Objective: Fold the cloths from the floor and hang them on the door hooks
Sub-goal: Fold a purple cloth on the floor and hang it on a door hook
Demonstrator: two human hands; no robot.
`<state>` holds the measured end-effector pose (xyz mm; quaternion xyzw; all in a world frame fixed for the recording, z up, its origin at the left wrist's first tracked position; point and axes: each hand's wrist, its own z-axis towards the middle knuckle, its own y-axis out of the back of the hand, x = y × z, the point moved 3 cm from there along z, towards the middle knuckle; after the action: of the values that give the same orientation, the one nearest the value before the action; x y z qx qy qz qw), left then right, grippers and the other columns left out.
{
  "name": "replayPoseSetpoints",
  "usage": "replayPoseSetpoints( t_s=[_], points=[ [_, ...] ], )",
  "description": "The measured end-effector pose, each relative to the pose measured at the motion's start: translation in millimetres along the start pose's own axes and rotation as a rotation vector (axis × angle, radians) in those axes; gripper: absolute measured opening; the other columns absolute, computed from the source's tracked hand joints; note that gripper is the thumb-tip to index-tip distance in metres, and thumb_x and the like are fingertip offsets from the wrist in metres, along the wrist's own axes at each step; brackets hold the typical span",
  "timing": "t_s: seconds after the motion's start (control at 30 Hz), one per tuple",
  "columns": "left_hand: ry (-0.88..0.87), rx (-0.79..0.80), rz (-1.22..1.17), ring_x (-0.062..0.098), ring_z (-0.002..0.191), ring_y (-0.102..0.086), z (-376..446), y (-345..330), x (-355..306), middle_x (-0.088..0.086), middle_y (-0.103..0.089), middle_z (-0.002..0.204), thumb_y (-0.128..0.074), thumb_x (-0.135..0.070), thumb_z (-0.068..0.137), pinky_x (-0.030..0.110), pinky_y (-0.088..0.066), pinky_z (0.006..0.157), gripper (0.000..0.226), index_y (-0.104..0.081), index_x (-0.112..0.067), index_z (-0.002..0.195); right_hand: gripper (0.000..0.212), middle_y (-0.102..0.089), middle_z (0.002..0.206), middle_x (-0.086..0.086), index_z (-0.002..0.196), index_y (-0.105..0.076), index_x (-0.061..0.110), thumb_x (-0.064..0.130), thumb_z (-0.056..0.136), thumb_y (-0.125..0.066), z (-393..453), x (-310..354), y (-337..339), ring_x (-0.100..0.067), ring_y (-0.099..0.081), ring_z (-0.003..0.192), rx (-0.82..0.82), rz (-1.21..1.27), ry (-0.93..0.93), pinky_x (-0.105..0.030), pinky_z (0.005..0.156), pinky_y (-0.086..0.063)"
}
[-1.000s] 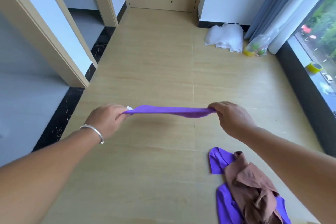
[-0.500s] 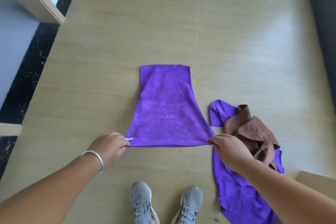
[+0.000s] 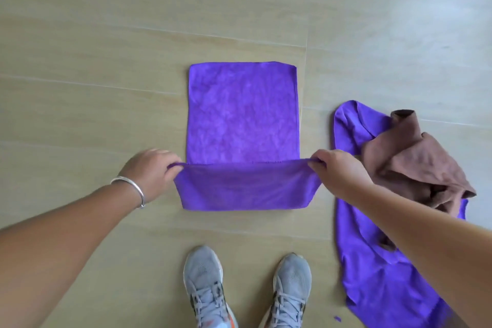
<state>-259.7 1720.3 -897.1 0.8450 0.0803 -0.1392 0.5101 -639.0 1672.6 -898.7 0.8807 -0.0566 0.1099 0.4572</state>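
Note:
A purple cloth (image 3: 242, 112) lies spread flat on the wooden floor in front of me. Its near edge is lifted and turned over toward the far side. My left hand (image 3: 151, 170) pinches the near left corner, and my right hand (image 3: 338, 170) pinches the near right corner. To the right, a second purple cloth (image 3: 372, 282) lies crumpled on the floor, with a brown cloth (image 3: 415, 162) bunched on top of it. The door and its hooks are out of view.
My two grey sneakers (image 3: 247, 290) stand just behind the spread cloth. Pale wood-look floor tiles (image 3: 106, 48) fill the rest of the view. A small purple scrap (image 3: 337, 318) lies by the right shoe.
The view tipped down from the room to the floor. The purple cloth, held stretched in the air, was laid flat, and both hands now carry its near edge up and forward over it.

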Motion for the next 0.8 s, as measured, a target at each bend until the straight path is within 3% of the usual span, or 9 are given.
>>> replayPoseSetpoints(
  t_s=[0.13,0.23,0.33,0.37,0.43,0.5,0.57,0.8],
  points=[
    [0.039,-0.238,-0.071,0.034,0.082,-0.059,101,17,30,0.008,-0.064,0.083,-0.061,-0.019,0.09,0.036,-0.043,0.067,0.01,-0.068,-0.011,0.088,0.022,-0.059,0.072,0.002,0.086,-0.062,0.02,0.04,0.093,-0.053,106,7,30,-0.025,-0.053,0.074,-0.186,0.163,-0.022,-0.032,0.059,-0.04],
    [0.145,-0.308,-0.077,0.034,0.092,-0.059,191,14,59,0.009,-0.067,0.097,-0.058,-0.022,0.091,0.035,-0.043,0.073,0.016,-0.068,-0.013,0.098,0.019,-0.059,0.075,0.003,0.084,-0.059,0.02,0.036,0.093,-0.054,194,9,38,-0.023,-0.051,0.074,-0.285,0.221,-0.022,-0.028,0.054,-0.033],
    [0.295,-0.36,-0.102,0.036,0.122,-0.048,259,-6,73,0.017,-0.051,0.136,-0.059,-0.021,0.089,0.043,-0.041,0.099,0.048,-0.049,-0.011,0.135,0.03,-0.058,0.12,-0.007,0.119,-0.058,0.015,0.026,0.092,-0.054,264,9,18,-0.027,-0.052,0.108,-0.389,0.239,-0.083,-0.032,0.083,-0.043],
    [0.283,-0.407,-0.109,0.038,0.127,-0.044,269,-18,70,0.018,-0.043,0.142,-0.06,-0.021,0.088,0.045,-0.039,0.103,0.057,-0.041,-0.01,0.141,0.04,-0.05,0.132,-0.008,0.13,-0.051,0.015,0.024,0.091,-0.054,275,9,3,-0.028,-0.047,0.118,-0.44,0.22,-0.071,-0.035,0.093,-0.041],
    [0.121,-0.463,-0.065,0.036,0.133,-0.037,263,-63,52,0.019,-0.036,0.148,-0.061,-0.026,0.087,0.048,-0.035,0.108,0.066,-0.036,-0.009,0.145,0.054,-0.038,0.146,-0.008,0.14,-0.041,0.015,0.026,0.089,-0.055,270,16,-42,-0.03,-0.038,0.13,-0.512,0.138,0.128,-0.041,0.106,-0.036],
    [-0.053,-0.427,0.068,0.03,0.14,-0.031,232,-128,33,0.014,-0.03,0.154,-0.053,-0.043,0.087,0.052,-0.028,0.112,0.07,-0.034,-0.017,0.148,0.06,-0.033,0.152,-0.008,0.144,-0.038,0.017,0.042,0.09,-0.051,247,20,-102,-0.027,-0.032,0.139,-0.471,-0.036,0.408,-0.046,0.113,-0.029],
    [-0.123,-0.393,0.203,0.026,0.145,-0.023,210,-166,28,0.009,-0.025,0.157,-0.04,-0.056,0.086,0.054,-0.02,0.115,0.072,-0.031,-0.024,0.15,0.065,-0.029,0.156,-0.007,0.147,-0.035,0.021,0.055,0.092,-0.04,232,12,-139,-0.024,-0.024,0.145,-0.443,-0.212,0.548,-0.047,0.117,-0.022],
    [-0.082,-0.231,0.344,0.025,0.148,-0.012,233,-149,28,0.008,-0.015,0.161,-0.027,-0.063,0.086,0.054,-0.012,0.117,0.076,-0.025,-0.026,0.152,0.071,-0.024,0.158,-0.007,0.15,-0.032,0.02,0.058,0.091,-0.037,243,16,-127,-0.023,-0.016,0.147,-0.329,-0.354,0.514,-0.044,0.12,-0.013]
  ],
)
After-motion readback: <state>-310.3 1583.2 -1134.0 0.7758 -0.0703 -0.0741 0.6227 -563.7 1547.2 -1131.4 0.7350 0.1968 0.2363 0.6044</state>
